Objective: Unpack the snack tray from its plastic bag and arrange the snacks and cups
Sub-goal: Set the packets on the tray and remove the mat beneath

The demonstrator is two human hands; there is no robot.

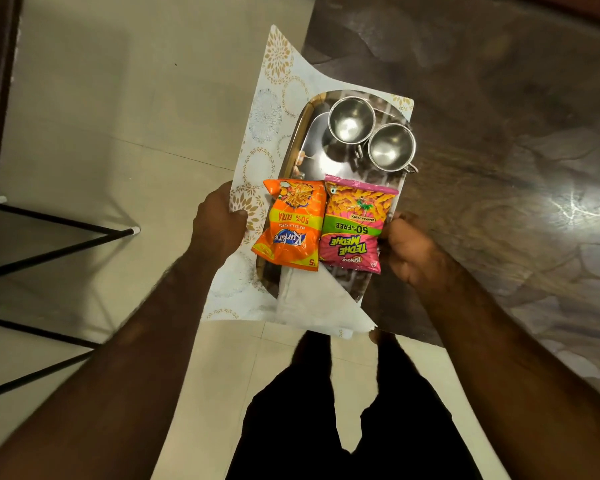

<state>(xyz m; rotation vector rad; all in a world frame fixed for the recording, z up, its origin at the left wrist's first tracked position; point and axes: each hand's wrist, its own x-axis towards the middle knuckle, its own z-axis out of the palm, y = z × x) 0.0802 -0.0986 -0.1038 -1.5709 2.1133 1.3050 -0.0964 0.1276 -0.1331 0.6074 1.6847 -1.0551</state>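
Two shiny metal cups (351, 118) stand on a mirror-bright metal tray (314, 150); glossy plastic snack packets (293, 225), matt patterned bag (267, 109), polished desk (499, 116).

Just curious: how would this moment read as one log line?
left hand: grips tray | right hand: grips opposite edge | two cups, two snack packets on tray

both arms outstretched, left hand (219, 221) and right hand (411, 251) curled
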